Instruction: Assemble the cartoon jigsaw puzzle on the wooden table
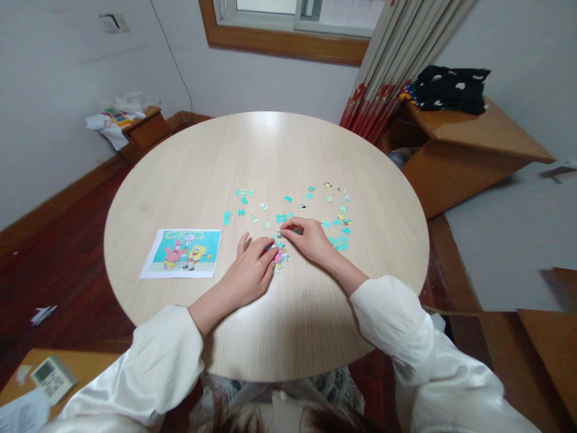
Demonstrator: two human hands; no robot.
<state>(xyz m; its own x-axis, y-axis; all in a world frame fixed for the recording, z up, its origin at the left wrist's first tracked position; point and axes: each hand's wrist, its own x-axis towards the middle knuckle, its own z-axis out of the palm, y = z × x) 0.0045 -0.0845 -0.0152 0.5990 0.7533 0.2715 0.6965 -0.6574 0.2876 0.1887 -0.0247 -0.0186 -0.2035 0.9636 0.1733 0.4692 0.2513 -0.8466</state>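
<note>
A small joined cluster of jigsaw pieces, pink and teal, lies on the round table in front of me. My left hand rests against its left side, fingers stretched over the pieces and thumb apart. At the cluster's top edge my right hand pinches a small puzzle piece between thumb and fingertips. Whether that piece touches the cluster I cannot tell. Just beyond my right fingertips sit some teal pieces. Part of the cluster is hidden under my left fingers.
A printed cartoon picture lies left of my hands on the table. Loose pieces are scattered beyond, including teal ones by my right wrist. A wooden cabinet with dark cloth stands at the right, near a curtain.
</note>
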